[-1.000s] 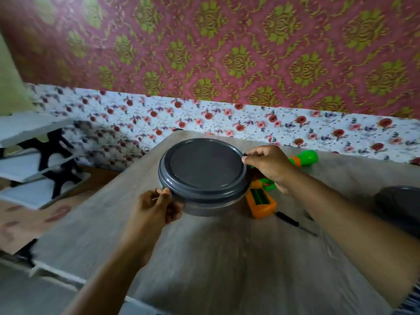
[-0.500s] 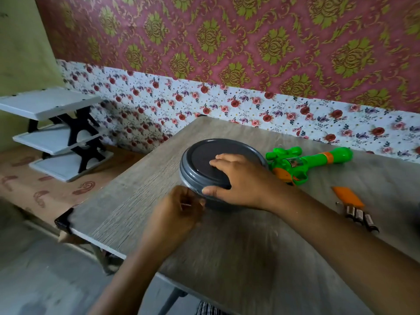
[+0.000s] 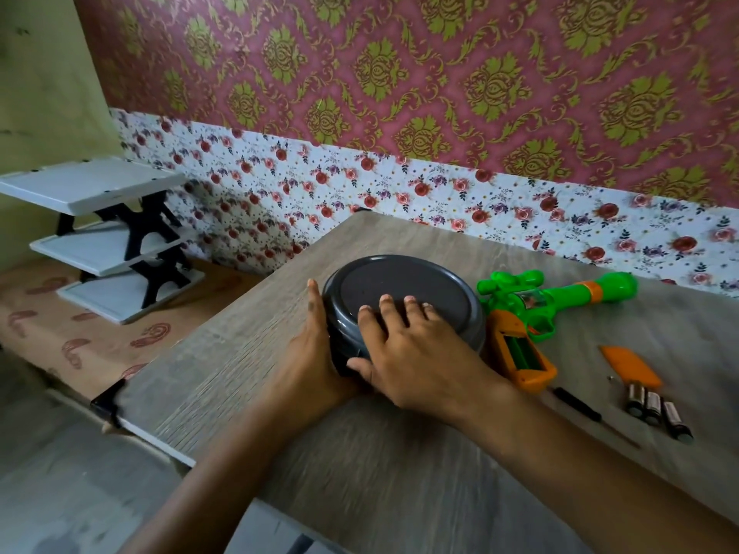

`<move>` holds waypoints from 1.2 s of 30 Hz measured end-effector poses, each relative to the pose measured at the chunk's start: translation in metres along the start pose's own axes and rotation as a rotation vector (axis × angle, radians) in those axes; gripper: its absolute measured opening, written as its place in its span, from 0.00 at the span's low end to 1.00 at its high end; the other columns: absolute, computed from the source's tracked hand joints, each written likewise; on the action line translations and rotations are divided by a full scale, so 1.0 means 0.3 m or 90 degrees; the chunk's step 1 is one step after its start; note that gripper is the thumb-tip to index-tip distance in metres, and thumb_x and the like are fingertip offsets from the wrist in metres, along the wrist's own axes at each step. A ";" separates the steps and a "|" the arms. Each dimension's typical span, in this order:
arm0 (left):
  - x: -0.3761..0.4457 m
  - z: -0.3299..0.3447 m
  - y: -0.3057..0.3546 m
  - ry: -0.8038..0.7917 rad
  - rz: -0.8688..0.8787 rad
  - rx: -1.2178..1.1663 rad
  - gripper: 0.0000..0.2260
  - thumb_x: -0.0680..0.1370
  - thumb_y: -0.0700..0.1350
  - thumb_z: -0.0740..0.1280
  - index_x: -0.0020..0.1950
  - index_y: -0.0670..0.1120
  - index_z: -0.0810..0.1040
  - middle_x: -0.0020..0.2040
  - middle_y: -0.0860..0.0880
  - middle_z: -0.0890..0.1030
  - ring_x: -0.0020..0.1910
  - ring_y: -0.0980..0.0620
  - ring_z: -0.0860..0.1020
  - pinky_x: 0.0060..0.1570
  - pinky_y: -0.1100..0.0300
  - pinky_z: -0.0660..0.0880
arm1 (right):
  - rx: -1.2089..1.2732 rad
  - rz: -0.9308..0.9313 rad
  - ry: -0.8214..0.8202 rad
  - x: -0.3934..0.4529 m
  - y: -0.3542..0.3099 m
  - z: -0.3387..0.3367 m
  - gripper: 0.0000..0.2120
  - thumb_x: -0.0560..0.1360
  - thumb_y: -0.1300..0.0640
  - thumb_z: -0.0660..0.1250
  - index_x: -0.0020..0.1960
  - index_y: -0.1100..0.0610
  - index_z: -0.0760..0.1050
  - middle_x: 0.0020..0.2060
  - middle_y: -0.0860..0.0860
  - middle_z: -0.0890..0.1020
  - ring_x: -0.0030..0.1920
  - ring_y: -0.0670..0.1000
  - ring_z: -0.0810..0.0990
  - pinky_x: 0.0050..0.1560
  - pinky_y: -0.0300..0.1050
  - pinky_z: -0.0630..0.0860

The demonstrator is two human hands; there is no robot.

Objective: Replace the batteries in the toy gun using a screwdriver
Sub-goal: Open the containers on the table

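Observation:
A round dark grey lidded container (image 3: 420, 285) stands on the wooden table (image 3: 400, 473). My right hand (image 3: 416, 353) lies flat on its lid, thumb at the near rim. My left hand (image 3: 316, 353) holds the container's left side, fingers along its wall. Right of it lies the green and orange toy gun (image 3: 556, 301) with its orange grip's battery bay open. The orange battery cover (image 3: 630, 363), three batteries (image 3: 656, 409) and a thin black screwdriver (image 3: 580, 405) lie on the table further right.
The table's left edge and near corner (image 3: 120, 405) are close to my left arm. A white and black tiered shelf (image 3: 108, 237) stands on the floor at left. A patterned wall (image 3: 440, 113) runs behind the table.
The container was held up between both hands and now stands on the table. My right hand went from its rim to flat on the lid; my left hand closed against its side. The view shifted left.

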State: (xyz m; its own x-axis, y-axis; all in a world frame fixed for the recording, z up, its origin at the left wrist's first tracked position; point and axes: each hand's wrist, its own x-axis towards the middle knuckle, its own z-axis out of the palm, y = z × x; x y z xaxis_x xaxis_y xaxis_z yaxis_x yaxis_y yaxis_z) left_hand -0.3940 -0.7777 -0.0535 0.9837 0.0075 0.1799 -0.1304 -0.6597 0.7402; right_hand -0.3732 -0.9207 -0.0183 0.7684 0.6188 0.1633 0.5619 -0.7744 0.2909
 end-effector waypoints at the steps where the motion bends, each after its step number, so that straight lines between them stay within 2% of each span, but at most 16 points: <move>1: -0.001 0.001 -0.002 -0.003 0.000 0.000 0.58 0.67 0.47 0.76 0.73 0.48 0.29 0.76 0.47 0.60 0.71 0.48 0.65 0.56 0.71 0.57 | -0.011 0.000 0.005 0.000 -0.001 0.009 0.29 0.75 0.44 0.48 0.58 0.66 0.74 0.49 0.70 0.80 0.43 0.71 0.80 0.39 0.63 0.79; 7: 0.003 -0.001 -0.010 0.004 0.007 0.004 0.59 0.66 0.47 0.77 0.72 0.50 0.28 0.75 0.46 0.62 0.69 0.46 0.68 0.57 0.69 0.60 | 0.037 0.000 0.076 -0.005 -0.004 0.028 0.26 0.77 0.46 0.48 0.59 0.65 0.72 0.49 0.70 0.80 0.45 0.72 0.80 0.40 0.63 0.80; 13: -0.005 -0.003 -0.008 0.024 0.026 -0.004 0.59 0.66 0.47 0.77 0.72 0.51 0.28 0.75 0.48 0.63 0.68 0.47 0.69 0.53 0.74 0.58 | 0.009 -0.019 0.153 -0.004 -0.004 0.034 0.25 0.78 0.47 0.49 0.58 0.64 0.73 0.48 0.69 0.81 0.44 0.70 0.81 0.41 0.62 0.80; 16: -0.009 -0.004 -0.016 0.018 0.037 -0.015 0.62 0.63 0.51 0.78 0.70 0.54 0.25 0.74 0.51 0.64 0.66 0.54 0.70 0.54 0.74 0.61 | 0.009 -0.042 0.217 0.008 0.017 0.016 0.24 0.80 0.47 0.48 0.58 0.65 0.72 0.46 0.67 0.82 0.41 0.67 0.82 0.38 0.58 0.81; 18: -0.009 -0.006 -0.015 0.007 0.028 -0.013 0.63 0.62 0.54 0.78 0.68 0.57 0.22 0.75 0.51 0.62 0.67 0.55 0.68 0.57 0.71 0.62 | 0.043 -0.052 0.266 0.023 0.052 -0.016 0.23 0.80 0.47 0.49 0.58 0.64 0.71 0.42 0.64 0.82 0.37 0.64 0.82 0.33 0.54 0.80; 20: -0.010 -0.008 -0.009 -0.009 0.009 -0.008 0.63 0.62 0.56 0.77 0.66 0.58 0.21 0.76 0.48 0.60 0.69 0.49 0.67 0.61 0.64 0.63 | 0.066 -0.067 0.298 0.039 0.090 -0.046 0.23 0.79 0.47 0.51 0.59 0.64 0.72 0.39 0.61 0.83 0.34 0.61 0.82 0.28 0.50 0.80; 22: -0.011 -0.009 -0.008 -0.025 -0.001 0.014 0.61 0.61 0.61 0.74 0.67 0.58 0.21 0.77 0.48 0.56 0.72 0.47 0.63 0.67 0.57 0.62 | 0.075 -0.084 0.304 0.060 0.122 -0.059 0.22 0.78 0.47 0.52 0.58 0.62 0.73 0.38 0.59 0.84 0.34 0.57 0.83 0.28 0.45 0.79; 25: -0.011 -0.006 -0.019 -0.039 0.011 0.065 0.57 0.60 0.66 0.69 0.68 0.62 0.25 0.78 0.50 0.52 0.74 0.48 0.60 0.68 0.54 0.61 | 0.083 -0.093 0.279 0.093 0.144 -0.061 0.23 0.77 0.46 0.52 0.58 0.62 0.73 0.39 0.57 0.84 0.35 0.56 0.84 0.29 0.43 0.77; 26: -0.010 -0.004 -0.023 -0.040 0.014 0.071 0.55 0.61 0.65 0.70 0.69 0.63 0.28 0.78 0.51 0.52 0.74 0.49 0.59 0.68 0.54 0.61 | 0.079 -0.094 0.270 0.106 0.147 -0.060 0.23 0.77 0.45 0.51 0.59 0.61 0.73 0.41 0.57 0.84 0.37 0.56 0.84 0.31 0.44 0.77; 28: -0.008 -0.002 -0.029 -0.033 0.020 0.069 0.53 0.63 0.63 0.72 0.72 0.63 0.35 0.77 0.51 0.55 0.73 0.50 0.60 0.67 0.54 0.62 | 0.090 -0.078 0.230 0.132 0.149 -0.063 0.24 0.79 0.43 0.50 0.64 0.59 0.67 0.49 0.57 0.82 0.46 0.57 0.82 0.42 0.47 0.76; 31: -0.010 -0.002 -0.033 -0.027 0.033 0.067 0.47 0.64 0.60 0.74 0.73 0.61 0.47 0.74 0.52 0.60 0.70 0.51 0.63 0.62 0.58 0.64 | 0.146 -0.015 0.115 0.174 0.164 -0.047 0.23 0.79 0.44 0.50 0.71 0.54 0.60 0.63 0.54 0.74 0.61 0.56 0.73 0.58 0.53 0.68; 33: -0.010 -0.003 -0.035 -0.027 0.034 0.069 0.45 0.64 0.59 0.74 0.73 0.60 0.50 0.73 0.52 0.61 0.69 0.51 0.65 0.60 0.60 0.65 | 0.170 0.017 0.076 0.194 0.169 -0.028 0.23 0.79 0.45 0.51 0.72 0.52 0.59 0.67 0.52 0.71 0.64 0.56 0.69 0.62 0.55 0.65; 36: -0.012 -0.005 -0.038 -0.027 0.036 0.071 0.44 0.65 0.59 0.74 0.73 0.60 0.50 0.73 0.52 0.61 0.69 0.52 0.65 0.60 0.60 0.66 | 0.234 0.056 0.083 0.216 0.186 0.004 0.22 0.79 0.48 0.55 0.72 0.52 0.62 0.68 0.51 0.70 0.66 0.54 0.68 0.65 0.54 0.63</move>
State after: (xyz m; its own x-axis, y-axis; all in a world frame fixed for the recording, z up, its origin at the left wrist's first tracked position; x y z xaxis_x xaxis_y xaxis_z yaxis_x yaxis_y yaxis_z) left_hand -0.3963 -0.7691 -0.0615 0.9798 -0.0618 0.1900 -0.1730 -0.7381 0.6521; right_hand -0.2918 -0.9240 0.0072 0.7861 0.5414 0.2983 0.5863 -0.8059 -0.0823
